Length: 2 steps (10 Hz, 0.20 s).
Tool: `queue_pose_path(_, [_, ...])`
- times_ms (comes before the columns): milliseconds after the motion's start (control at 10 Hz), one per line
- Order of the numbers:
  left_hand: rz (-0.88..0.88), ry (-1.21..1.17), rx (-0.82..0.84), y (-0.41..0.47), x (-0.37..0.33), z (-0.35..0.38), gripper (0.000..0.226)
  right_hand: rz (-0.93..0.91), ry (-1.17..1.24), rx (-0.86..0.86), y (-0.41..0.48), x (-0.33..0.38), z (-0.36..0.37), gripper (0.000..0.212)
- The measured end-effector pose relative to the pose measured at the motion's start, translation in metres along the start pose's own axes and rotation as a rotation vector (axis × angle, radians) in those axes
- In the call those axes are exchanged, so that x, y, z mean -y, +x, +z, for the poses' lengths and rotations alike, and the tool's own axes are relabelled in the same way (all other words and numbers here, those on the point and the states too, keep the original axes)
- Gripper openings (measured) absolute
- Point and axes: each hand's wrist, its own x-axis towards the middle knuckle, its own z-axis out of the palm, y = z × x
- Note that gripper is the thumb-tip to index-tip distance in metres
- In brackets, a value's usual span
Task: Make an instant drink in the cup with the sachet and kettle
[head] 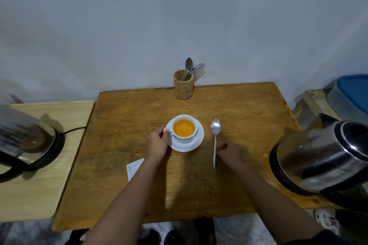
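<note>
A white cup (185, 137) full of orange drink stands on a white saucer (194, 145) in the middle of the wooden table (139, 117). My left hand (158, 142) grips the cup's handle at its left side. A metal spoon (215, 139) lies flat to the right of the saucer. My right hand (229, 151) rests beside the spoon's handle, fingertips touching it. A white sachet (133, 167) lies under my left forearm, partly hidden. A steel kettle (326, 161) sits on its base at the table's right edge.
A wooden holder (183, 85) with spoons and a fork stands at the table's back edge by the wall. A second steel kettle (23, 137) sits on a lighter side table (59, 165) at the left. A blue-lidded container (350, 95) is at the far right.
</note>
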Motion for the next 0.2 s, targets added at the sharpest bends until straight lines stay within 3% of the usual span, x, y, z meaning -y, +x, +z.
queue_pose_path(200, [-0.017, 0.011, -0.044, -0.0040, 0.0006, 0.0013, 0.031, -0.054, -0.043, -0.031, -0.0034, -0.0013, 0.0001, 0.010])
